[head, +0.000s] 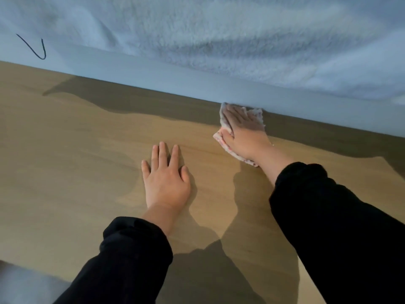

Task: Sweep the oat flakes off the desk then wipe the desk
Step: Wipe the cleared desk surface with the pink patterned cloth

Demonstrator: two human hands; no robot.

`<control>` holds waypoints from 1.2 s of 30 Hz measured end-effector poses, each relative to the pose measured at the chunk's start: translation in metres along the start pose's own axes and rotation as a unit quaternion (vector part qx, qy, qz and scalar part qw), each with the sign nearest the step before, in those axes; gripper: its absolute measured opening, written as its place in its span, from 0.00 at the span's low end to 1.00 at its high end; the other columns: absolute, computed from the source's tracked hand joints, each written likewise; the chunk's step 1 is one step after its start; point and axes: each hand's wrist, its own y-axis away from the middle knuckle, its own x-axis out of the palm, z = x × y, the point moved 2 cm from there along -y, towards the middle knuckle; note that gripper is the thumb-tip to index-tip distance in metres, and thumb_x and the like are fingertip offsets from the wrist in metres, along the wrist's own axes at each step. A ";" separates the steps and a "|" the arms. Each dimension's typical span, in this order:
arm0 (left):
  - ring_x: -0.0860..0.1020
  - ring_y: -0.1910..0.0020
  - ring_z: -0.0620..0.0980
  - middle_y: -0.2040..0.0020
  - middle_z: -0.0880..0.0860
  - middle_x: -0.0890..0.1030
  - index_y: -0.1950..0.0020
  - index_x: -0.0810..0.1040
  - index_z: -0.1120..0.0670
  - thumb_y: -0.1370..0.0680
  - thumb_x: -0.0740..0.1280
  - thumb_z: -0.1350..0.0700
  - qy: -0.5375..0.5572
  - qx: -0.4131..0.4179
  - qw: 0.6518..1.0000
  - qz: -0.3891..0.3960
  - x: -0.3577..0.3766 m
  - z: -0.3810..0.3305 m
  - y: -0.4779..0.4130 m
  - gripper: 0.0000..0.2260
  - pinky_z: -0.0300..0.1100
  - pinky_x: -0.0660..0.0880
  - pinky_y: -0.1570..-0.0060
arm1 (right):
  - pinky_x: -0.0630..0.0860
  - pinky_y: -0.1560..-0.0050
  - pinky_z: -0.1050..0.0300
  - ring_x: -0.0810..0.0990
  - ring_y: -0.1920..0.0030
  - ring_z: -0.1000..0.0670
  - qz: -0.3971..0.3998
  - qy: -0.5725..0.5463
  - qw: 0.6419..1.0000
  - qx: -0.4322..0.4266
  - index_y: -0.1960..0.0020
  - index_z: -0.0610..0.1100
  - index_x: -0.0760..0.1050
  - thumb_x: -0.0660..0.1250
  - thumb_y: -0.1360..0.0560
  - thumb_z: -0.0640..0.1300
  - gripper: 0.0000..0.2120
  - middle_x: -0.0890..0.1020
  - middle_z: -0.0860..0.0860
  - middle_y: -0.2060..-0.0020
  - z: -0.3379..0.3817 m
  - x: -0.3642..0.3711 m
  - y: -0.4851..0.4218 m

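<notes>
My right hand (243, 134) lies flat with straight fingers on a pale pink patterned cloth (258, 116), pressing it onto the wooden desk (76, 172) at the desk's far edge. The cloth sticks out beyond my fingertips and beside my wrist. My left hand (166, 178) rests palm down on the desk's middle, fingers straight and spread, holding nothing. I see no oat flakes on the visible desk surface. Both arms wear black sleeves.
Behind the desk's far edge runs a light grey-blue ledge (153, 75), and a fluffy white fabric (219, 36) hangs above it. A thin black cord (41, 54) loops at the upper left. A pale blurred object (22, 281) shows at the lower left corner.
</notes>
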 end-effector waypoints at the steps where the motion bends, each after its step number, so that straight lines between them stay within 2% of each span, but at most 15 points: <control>1: 0.41 0.22 0.51 0.20 0.54 0.46 0.20 0.50 0.48 0.19 0.49 0.47 0.001 0.003 1.000 0.000 0.000 -0.001 0.001 0.27 0.56 0.43 0.25 | 0.43 0.23 0.53 0.45 0.22 0.50 -0.011 -0.005 0.999 0.032 0.20 0.48 0.47 0.48 0.18 0.56 0.29 0.49 0.53 0.21 -0.021 -0.003 0.017; 5: 0.41 0.22 0.51 0.20 0.54 0.46 0.21 0.50 0.48 0.20 0.49 0.47 0.003 0.001 1.000 -0.003 0.000 -0.001 -0.001 0.27 0.56 0.43 0.25 | 0.49 0.23 0.50 0.49 0.22 0.48 -0.067 -0.026 0.972 0.223 0.21 0.48 0.52 0.50 0.18 0.52 0.27 0.53 0.50 0.21 -0.088 -0.008 0.064; 8: 0.42 0.22 0.52 0.20 0.54 0.47 0.21 0.50 0.48 0.19 0.50 0.47 0.005 0.004 1.000 -0.003 -0.001 -0.001 0.000 0.27 0.56 0.43 0.25 | 0.53 0.25 0.42 0.55 0.23 0.41 -0.056 0.019 0.946 0.319 0.22 0.41 0.54 0.46 0.20 0.53 0.29 0.58 0.42 0.23 -0.071 -0.003 0.065; 10: 0.43 0.22 0.52 0.20 0.54 0.47 0.21 0.51 0.48 0.19 0.50 0.47 0.007 0.004 1.000 -0.006 -0.001 -0.001 0.001 0.27 0.56 0.43 0.25 | 0.56 0.26 0.39 0.60 0.26 0.38 -0.060 0.018 0.968 0.245 0.25 0.39 0.57 0.45 0.21 0.53 0.29 0.65 0.38 0.27 -0.030 0.004 0.065; 13: 0.43 0.22 0.52 0.20 0.54 0.48 0.21 0.51 0.48 0.19 0.51 0.48 0.009 0.002 1.000 -0.009 -0.001 -0.001 0.001 0.27 0.56 0.43 0.25 | 0.46 0.23 0.45 0.52 0.22 0.47 -0.007 0.025 1.000 -0.004 0.21 0.42 0.52 0.45 0.21 0.56 0.31 0.56 0.45 0.22 0.033 0.027 0.092; 15: 0.43 0.22 0.52 0.20 0.55 0.48 0.21 0.51 0.48 0.19 0.51 0.47 0.009 0.004 1.000 -0.009 -0.001 -0.001 0.001 0.27 0.56 0.43 0.25 | 0.45 0.23 0.47 0.50 0.22 0.50 0.031 0.044 0.995 -0.089 0.21 0.44 0.54 0.44 0.21 0.58 0.32 0.54 0.49 0.21 0.033 0.031 0.116; 17: 0.42 0.22 0.52 0.20 0.55 0.47 0.21 0.50 0.48 0.19 0.50 0.47 0.003 0.006 1.000 -0.004 -0.001 -0.001 0.000 0.27 0.56 0.43 0.25 | 0.48 0.24 0.44 0.50 0.22 0.51 0.013 0.046 0.998 -0.046 0.21 0.45 0.53 0.44 0.20 0.58 0.31 0.54 0.50 0.21 0.000 0.024 0.122; 20: 0.42 0.22 0.52 0.20 0.55 0.46 0.21 0.50 0.48 0.19 0.50 0.47 0.000 0.003 1.000 -0.002 -0.001 -0.001 0.001 0.27 0.56 0.43 0.25 | 0.49 0.24 0.43 0.48 0.22 0.49 -0.017 0.055 0.987 0.151 0.20 0.44 0.47 0.44 0.19 0.56 0.30 0.51 0.48 0.21 -0.047 0.011 0.109; 21: 0.42 0.22 0.52 0.20 0.55 0.47 0.21 0.50 0.49 0.19 0.50 0.47 0.001 0.003 1.000 -0.003 -0.001 -0.001 0.001 0.27 0.56 0.43 0.25 | 0.50 0.24 0.42 0.48 0.22 0.48 -0.027 0.051 0.981 0.187 0.20 0.43 0.46 0.43 0.20 0.56 0.31 0.51 0.47 0.21 -0.048 0.009 0.103; 23: 0.42 0.22 0.52 0.20 0.55 0.47 0.21 0.51 0.49 0.19 0.50 0.47 0.005 0.003 1.000 -0.004 -0.002 -0.001 0.001 0.26 0.56 0.43 0.25 | 0.49 0.24 0.40 0.47 0.22 0.47 -0.024 0.027 0.983 0.182 0.21 0.42 0.45 0.42 0.20 0.56 0.32 0.49 0.47 0.21 -0.025 0.009 0.097; 26: 0.43 0.22 0.52 0.20 0.55 0.47 0.21 0.51 0.49 0.19 0.51 0.48 0.009 0.004 1.000 -0.009 -0.001 -0.001 0.001 0.26 0.56 0.42 0.25 | 0.46 0.24 0.40 0.43 0.21 0.50 0.035 0.021 0.999 0.034 0.20 0.44 0.46 0.40 0.22 0.59 0.34 0.46 0.49 0.21 0.022 0.023 0.121; 29: 0.43 0.22 0.51 0.20 0.55 0.47 0.21 0.51 0.49 0.19 0.50 0.47 0.010 0.005 1.000 -0.011 -0.001 -0.001 0.001 0.26 0.56 0.42 0.25 | 0.33 0.25 0.47 0.34 0.24 0.56 0.117 -0.030 0.990 -0.074 0.20 0.52 0.44 0.50 0.21 0.55 0.31 0.39 0.57 0.22 0.040 0.018 0.157; 32: 0.43 0.22 0.51 0.20 0.55 0.47 0.21 0.51 0.49 0.19 0.50 0.47 0.008 0.005 1.000 -0.014 -0.001 -0.001 0.001 0.26 0.55 0.43 0.25 | 0.24 0.30 0.51 0.28 0.25 0.54 0.128 -0.047 0.990 -0.032 0.21 0.57 0.45 0.59 0.23 0.44 0.36 0.34 0.59 0.25 0.037 0.000 0.181; 34: 0.43 0.22 0.51 0.20 0.55 0.47 0.21 0.51 0.49 0.19 0.50 0.47 0.006 0.003 1.000 -0.014 0.000 -0.001 0.000 0.26 0.56 0.43 0.25 | 0.28 0.28 0.48 0.28 0.25 0.52 0.084 -0.039 0.993 0.066 0.21 0.55 0.41 0.55 0.20 0.45 0.33 0.33 0.55 0.23 0.045 -0.002 0.189; 36: 0.43 0.22 0.52 0.20 0.55 0.48 0.21 0.52 0.49 0.19 0.51 0.47 0.006 0.002 1.000 -0.017 -0.001 0.000 0.001 0.26 0.56 0.43 0.25 | 0.32 0.26 0.44 0.29 0.24 0.50 0.066 -0.050 0.983 0.164 0.21 0.51 0.37 0.47 0.17 0.52 0.29 0.34 0.51 0.23 0.056 0.011 0.190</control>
